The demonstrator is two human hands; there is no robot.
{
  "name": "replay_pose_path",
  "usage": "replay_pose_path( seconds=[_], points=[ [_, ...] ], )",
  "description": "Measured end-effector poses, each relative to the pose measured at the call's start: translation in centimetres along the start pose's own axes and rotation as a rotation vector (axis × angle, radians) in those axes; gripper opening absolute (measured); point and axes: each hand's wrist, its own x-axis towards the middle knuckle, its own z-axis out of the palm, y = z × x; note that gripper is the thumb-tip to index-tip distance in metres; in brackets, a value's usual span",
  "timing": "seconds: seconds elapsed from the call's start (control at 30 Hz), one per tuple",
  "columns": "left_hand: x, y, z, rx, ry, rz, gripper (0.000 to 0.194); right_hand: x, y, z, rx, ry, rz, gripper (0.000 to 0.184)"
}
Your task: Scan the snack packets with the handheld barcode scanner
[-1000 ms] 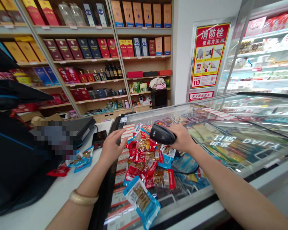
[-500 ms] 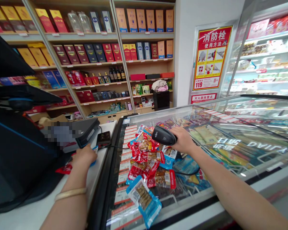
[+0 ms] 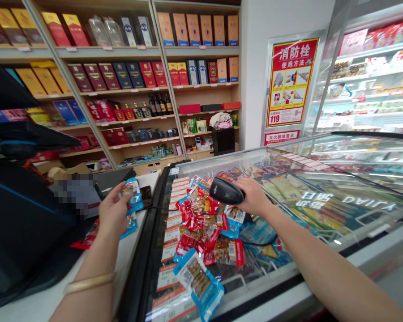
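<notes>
My left hand [image 3: 113, 208] pinches a small blue snack packet [image 3: 134, 195] above the white counter. Under that hand lie another blue packet [image 3: 130, 226] and a red packet [image 3: 87, 235]. My right hand [image 3: 253, 195] is wrapped around the handle of a black barcode scanner [image 3: 225, 191], whose head points left over the pile. Below the scanner, red snack packets [image 3: 201, 221] are heaped on the freezer's glass top. A blue-edged packet [image 3: 199, 282] lies at the near end of the heap.
The glass-topped freezer [image 3: 309, 179] spans the middle and right. A dark checkout machine [image 3: 20, 214] stands at left, with a phone-like black device [image 3: 145, 195] on the counter [image 3: 139, 241]. The scanner cable crosses the glass. Shelves of boxes [image 3: 121, 76] line the back wall.
My left hand has lifted off the counter with a blue packet in its fingers, uncovering another blue packet beneath. The scanner stays in my right hand over the pile, nearly unmoved.
</notes>
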Motion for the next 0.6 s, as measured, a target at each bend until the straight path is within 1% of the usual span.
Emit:
replay_pose_path(
  seconds=[0.07, 0.13, 0.17, 0.23, 0.3, 0.37, 0.47, 0.6],
  points=[
    [-1.0, 0.8, 1.1, -0.380, -0.112, -0.211, 0.035, 0.1, -0.3, -0.1, 0.011, 0.002, -0.026, 0.032],
    [-1.9, 1.3, 1.9, -0.671, -0.223, -0.396, 0.032, 0.2, -0.6, -0.3, 0.027, -0.005, -0.058, 0.030],
    [-2.2, 1.4, 2.2, -0.783, -0.267, -0.468, 0.034, 0.3, -0.8, -0.4, 0.037, -0.008, -0.073, 0.028],
    [-2.8, 1.3, 2.7, -0.936, -0.338, -0.557, 0.039, 0.4, -1.2, -0.6, 0.062, -0.010, -0.098, 0.026],
    [-3.4, 1.1, 3.2, -1.000, -0.396, -0.578, 0.040, 0.5, -1.6, -0.7, 0.088, -0.007, -0.113, 0.028],
    [-4.0, 0.9, 3.6, -1.018, -0.440, -0.574, 0.037, 0.6, -2.0, -0.7, 0.104, -0.006, -0.111, 0.029],
    [-5.2, 0.8, 4.3, -1.015, -0.479, -0.588, 0.037, 0.7, -2.6, -0.7, 0.114, -0.015, -0.086, 0.027],
    [-6.6, 0.7, 5.2, -1.000, -0.523, -0.645, 0.040, 0.8, -3.0, -0.6, 0.119, -0.035, -0.061, 0.026]
  ],
)
